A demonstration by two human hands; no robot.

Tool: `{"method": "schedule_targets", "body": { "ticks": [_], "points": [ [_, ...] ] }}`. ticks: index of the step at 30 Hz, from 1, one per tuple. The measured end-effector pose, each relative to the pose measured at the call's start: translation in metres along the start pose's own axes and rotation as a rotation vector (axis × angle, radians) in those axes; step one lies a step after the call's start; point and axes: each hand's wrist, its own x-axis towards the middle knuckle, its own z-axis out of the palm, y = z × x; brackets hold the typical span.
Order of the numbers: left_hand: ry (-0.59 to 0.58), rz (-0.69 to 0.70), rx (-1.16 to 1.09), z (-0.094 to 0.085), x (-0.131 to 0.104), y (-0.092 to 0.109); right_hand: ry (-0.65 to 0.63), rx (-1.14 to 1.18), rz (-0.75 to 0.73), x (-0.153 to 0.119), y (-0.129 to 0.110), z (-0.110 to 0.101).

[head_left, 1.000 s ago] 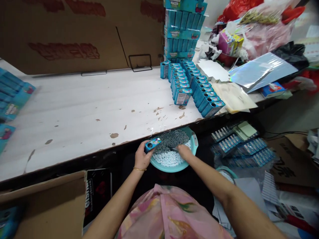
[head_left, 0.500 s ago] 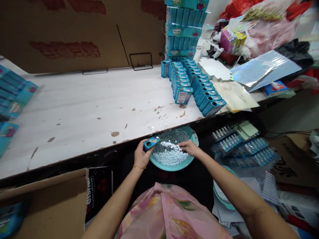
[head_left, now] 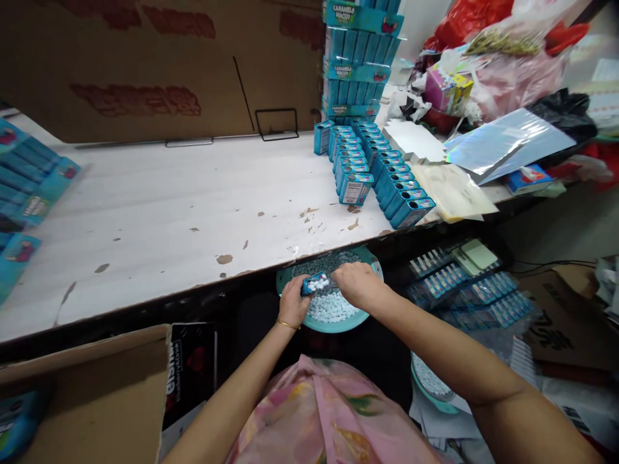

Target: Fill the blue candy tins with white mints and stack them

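My left hand [head_left: 292,304] is closed round a small blue candy tin [head_left: 305,287], holding it tilted above a turquoise basin [head_left: 331,327]. Small white candies [head_left: 333,307] fill much of that basin. In my right hand [head_left: 356,283], closed and palm down, is a small scoop [head_left: 329,283], mostly hidden by the fingers and looking see-through. Its tip meets the top of the tin, and a heap of white candies lies there, covering the tin's round opening.
On the white table [head_left: 159,212] stand rows of open blue tins [head_left: 355,187], with stacked display boxes [head_left: 358,71] behind. A large cardboard box [head_left: 159,64] backs the table. Packed trays [head_left: 464,283] and a second basin [head_left: 447,407] sit low at the right; an open carton [head_left: 97,399] is lower left.
My right hand has moved left and up, bringing the loaded scoop from over the basin to the tin. My left hand has shifted slightly right and down with the tin.
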Motion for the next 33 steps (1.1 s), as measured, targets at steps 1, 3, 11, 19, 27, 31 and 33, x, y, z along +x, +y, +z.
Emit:
{"method": "schedule_targets", "body": {
  "ticks": [1,3,11,19,27,31,33],
  "points": [
    [0.002,-0.001,-0.009,0.000,0.000,-0.001,0.007,-0.005,-0.010,-0.001,-0.001,-0.002],
    [0.016,-0.016,-0.043,0.000,-0.001,-0.003,0.007,-0.003,-0.016,-0.004,0.006,-0.002],
    [0.079,-0.116,-0.189,-0.014,-0.003,-0.017,-0.083,0.205,0.235,0.019,0.064,0.091],
    [0.135,-0.154,-0.224,-0.021,-0.006,-0.016,-0.099,0.502,0.202,0.066,0.010,0.175],
    [0.193,-0.186,-0.251,-0.028,-0.001,-0.017,-0.093,0.869,0.168,0.048,0.048,0.170],
    [0.185,-0.174,-0.225,-0.025,-0.001,-0.017,-0.056,1.009,0.136,0.026,0.062,0.131],
    [0.151,-0.160,-0.192,-0.020,-0.001,-0.015,0.002,0.949,0.067,0.017,0.062,0.103]
  ]
}}
